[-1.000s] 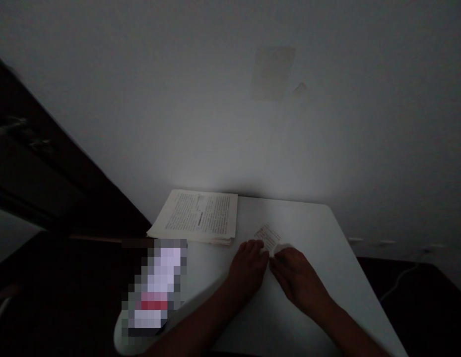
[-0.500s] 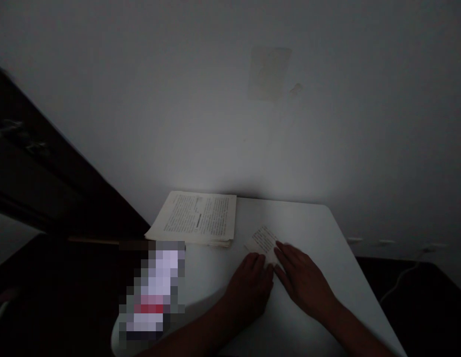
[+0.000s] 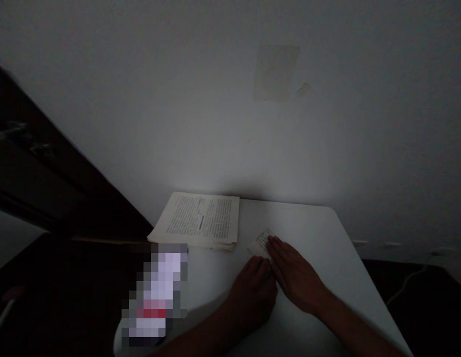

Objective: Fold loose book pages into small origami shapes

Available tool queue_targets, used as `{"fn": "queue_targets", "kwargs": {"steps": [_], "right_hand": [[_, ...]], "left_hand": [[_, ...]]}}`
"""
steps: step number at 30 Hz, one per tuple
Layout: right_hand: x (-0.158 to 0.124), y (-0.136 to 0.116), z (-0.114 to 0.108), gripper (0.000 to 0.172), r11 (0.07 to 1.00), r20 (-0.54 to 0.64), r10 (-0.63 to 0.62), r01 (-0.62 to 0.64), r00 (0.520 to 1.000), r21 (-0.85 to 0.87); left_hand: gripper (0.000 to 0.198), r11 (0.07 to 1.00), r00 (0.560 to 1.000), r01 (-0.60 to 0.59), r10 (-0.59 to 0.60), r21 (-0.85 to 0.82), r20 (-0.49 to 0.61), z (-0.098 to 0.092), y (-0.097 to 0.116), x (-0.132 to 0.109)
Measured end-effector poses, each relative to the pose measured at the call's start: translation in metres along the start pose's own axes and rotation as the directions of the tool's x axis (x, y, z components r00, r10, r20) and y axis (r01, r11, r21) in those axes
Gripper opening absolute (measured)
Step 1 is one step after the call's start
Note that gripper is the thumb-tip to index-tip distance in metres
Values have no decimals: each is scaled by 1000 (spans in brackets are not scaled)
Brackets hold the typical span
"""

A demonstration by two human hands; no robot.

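A small piece of printed paper (image 3: 258, 244) lies on the white table (image 3: 308, 223), its near part covered by my hands. My left hand (image 3: 254, 292) is closed, with curled fingers at the paper's near edge and the thumb side against my right hand. Stretched out flat, my right hand (image 3: 295, 272) has its fingers side by side on the right part of the paper. Whether the paper is folded under them is hard to see in the dim light.
A stack of printed sheets (image 3: 200, 218) lies at the table's back left. In front of it is a pixelated, lit object (image 3: 156, 292) near the left edge. Behind the table stands a pale wall (image 3: 178, 124), with a dark door (image 3: 59, 163) at left and a cable (image 3: 405, 285) at right.
My right hand has moved forward and left over the paper, covering more of its print, and its fingers have drawn together. The left hand stays at the near edge. The view has shifted slightly.
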State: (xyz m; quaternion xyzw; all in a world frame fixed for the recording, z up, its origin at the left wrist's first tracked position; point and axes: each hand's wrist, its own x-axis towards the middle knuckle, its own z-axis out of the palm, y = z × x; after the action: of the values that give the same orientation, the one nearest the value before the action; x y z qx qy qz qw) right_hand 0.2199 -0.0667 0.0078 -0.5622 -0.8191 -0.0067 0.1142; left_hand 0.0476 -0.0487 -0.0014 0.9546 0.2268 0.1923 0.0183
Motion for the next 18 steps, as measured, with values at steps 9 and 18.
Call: {"fn": "queue_targets", "kwargs": {"steps": [9,18], "right_hand": [[25,15,10,51,998,29,46,-45,998,-39],[38,23,17,54,993,28,71,-68,997,-93]], "left_hand": [[36,997,997,74,-75,-17,-34,-5,3,1],[39,997,997,77,-77,-24,-7,-3,1,0]]}}
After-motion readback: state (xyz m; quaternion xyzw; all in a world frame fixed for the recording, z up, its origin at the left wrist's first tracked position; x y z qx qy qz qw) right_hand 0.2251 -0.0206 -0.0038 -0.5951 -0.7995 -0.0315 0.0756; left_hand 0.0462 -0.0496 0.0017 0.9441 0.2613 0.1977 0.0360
